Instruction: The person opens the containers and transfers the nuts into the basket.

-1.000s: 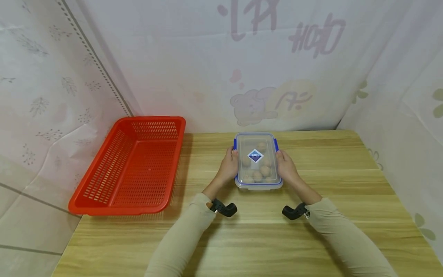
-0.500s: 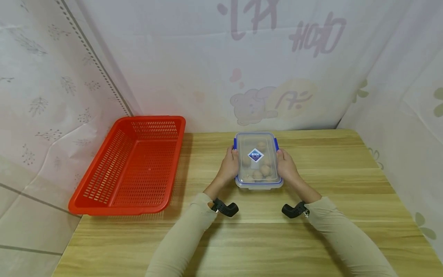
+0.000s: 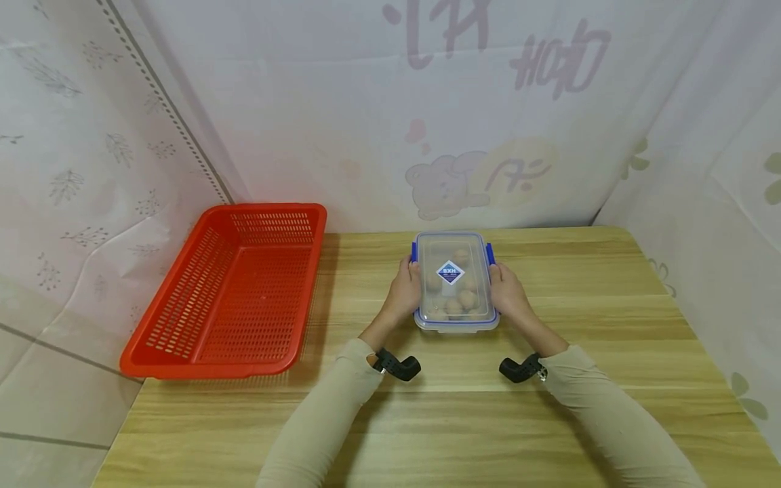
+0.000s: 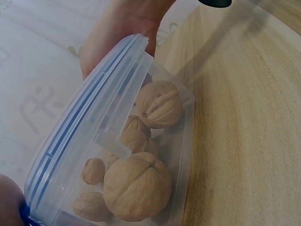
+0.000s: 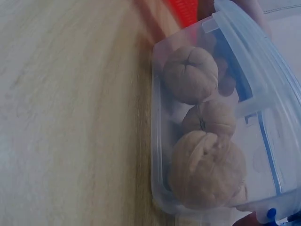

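A clear plastic box (image 3: 459, 285) with a smooth, slightly frosted lid rests on the tabletop (image 3: 457, 434) near its far edge, a rounded rectangle outlined by a thin blue seal. Walnuts (image 4: 137, 187) lie inside, tan and roundish, their shells seamed and wrinkled, some large and a couple distinctly smaller. The left hand (image 3: 405, 290) has its grip curled round one long side of the box and the right hand (image 3: 508, 293) grasps the opposite side, with blue clips (image 3: 490, 254) showing beside the fingers; because the hands cover much of these, I can't say whether they are fully fastened. A diamond-shaped label (image 3: 450, 272) on the lid, blue and white, reads "BXH" above smaller print too fine to make out, and hides part of the nuts beneath. Well apart on the person's left stands a red plastic basket (image 3: 262, 298), rectangular with rounded corners, slotted walls and a pierced floor. The tabletop has pale, streaky wood grain. Behind it hangs white cloth (image 3: 342, 102) bearing a faded bear and pinkish lettering. Beige sleeves (image 3: 323, 420) and black wrist devices (image 3: 399, 366) lie nearer the camera.
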The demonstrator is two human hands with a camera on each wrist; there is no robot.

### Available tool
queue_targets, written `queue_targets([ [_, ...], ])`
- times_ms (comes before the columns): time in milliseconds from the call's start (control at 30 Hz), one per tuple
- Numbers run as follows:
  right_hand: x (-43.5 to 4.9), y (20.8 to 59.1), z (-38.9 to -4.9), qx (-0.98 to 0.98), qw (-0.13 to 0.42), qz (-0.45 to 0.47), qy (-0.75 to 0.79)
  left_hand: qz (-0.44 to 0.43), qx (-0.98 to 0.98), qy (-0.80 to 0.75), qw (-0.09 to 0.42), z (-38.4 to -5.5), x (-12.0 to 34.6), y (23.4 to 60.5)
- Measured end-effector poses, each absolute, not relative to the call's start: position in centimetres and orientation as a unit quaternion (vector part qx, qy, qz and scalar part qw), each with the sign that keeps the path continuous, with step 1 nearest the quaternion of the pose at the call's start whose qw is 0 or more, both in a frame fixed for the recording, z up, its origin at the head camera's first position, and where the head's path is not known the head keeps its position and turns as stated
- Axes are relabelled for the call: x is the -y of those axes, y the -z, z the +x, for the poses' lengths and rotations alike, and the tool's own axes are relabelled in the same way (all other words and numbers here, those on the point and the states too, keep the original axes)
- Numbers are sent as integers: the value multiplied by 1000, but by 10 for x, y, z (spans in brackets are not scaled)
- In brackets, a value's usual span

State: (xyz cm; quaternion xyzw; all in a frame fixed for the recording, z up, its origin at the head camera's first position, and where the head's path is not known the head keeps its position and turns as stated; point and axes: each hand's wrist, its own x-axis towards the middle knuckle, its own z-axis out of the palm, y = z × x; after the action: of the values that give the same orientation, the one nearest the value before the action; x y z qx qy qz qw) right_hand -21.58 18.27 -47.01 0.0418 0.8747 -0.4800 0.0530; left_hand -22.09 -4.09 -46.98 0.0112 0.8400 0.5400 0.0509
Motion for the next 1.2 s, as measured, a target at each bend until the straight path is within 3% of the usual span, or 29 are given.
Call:
queue_targets([
  [633, -188, 465, -220, -870, 49, 43, 489, 5, -842, -536, 58, -226, 40, 469],
  [1200, -176, 472, -216, -860, 111, 14, 498, 20, -836, -543, 75, -225, 44, 467],
])
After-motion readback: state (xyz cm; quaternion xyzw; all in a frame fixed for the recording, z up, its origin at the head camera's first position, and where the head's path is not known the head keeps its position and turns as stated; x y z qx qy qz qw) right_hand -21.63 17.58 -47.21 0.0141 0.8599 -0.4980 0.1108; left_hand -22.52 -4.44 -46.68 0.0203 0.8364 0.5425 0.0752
